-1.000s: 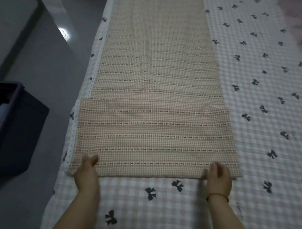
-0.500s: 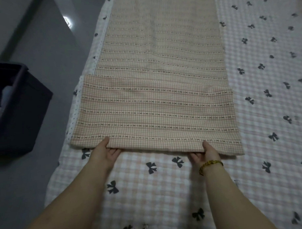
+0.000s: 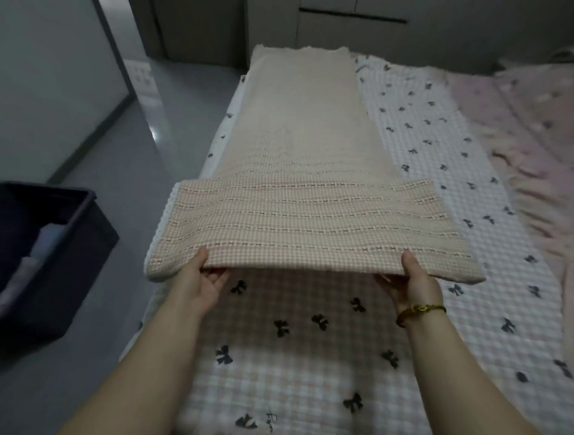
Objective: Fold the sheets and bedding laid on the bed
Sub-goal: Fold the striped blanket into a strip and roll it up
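The beige blanket (image 3: 308, 223) lies as a long strip running away along the bed (image 3: 496, 275), its folded near end raised, each grip, left hand (image 3: 201, 279) and right hand (image 3: 411, 279), clamped on that edge, equally near.

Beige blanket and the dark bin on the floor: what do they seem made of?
The beige blanket: likely woven cotton, matte; waffle grid of tiny squares, limp drape. The dark bin: probably rigid plastic, matte; straight stiff walls, though maybe fabric-covered.
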